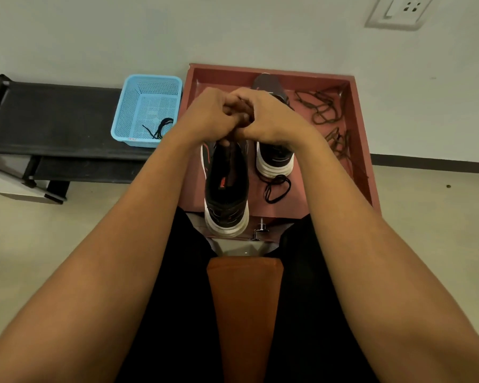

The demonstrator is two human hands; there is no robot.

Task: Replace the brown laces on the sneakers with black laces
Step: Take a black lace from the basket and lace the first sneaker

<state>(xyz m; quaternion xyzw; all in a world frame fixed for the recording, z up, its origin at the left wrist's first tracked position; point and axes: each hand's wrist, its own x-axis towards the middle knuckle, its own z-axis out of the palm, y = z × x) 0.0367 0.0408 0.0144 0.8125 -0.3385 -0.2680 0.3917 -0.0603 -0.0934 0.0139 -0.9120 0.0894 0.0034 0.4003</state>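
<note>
Both hands meet in the middle of the frame, above the front of the near sneaker (pixel 227 183), which lies in the red tray (pixel 357 134) with its heel over the lower edge. The left hand (pixel 208 114) and the right hand (pixel 268 117) press together with curled fingers, but what they pinch is hidden, so I cannot tell if a lace is between them. The second sneaker (pixel 274 158) stands just beside, to the right. The brown laces (pixel 321 109) lie in 2 heaps at the upper right of the tray, a loose black lace (pixel 277 186) lies below the second sneaker, and another black strand (pixel 158 128) waits in the blue basket (pixel 147 109) at the left. The risk, I think, is that a strong pull drags the overhanging sneaker off the tray. Also, working blind under the knuckles, the person can miss an eyelet or twist the lace.
</note>
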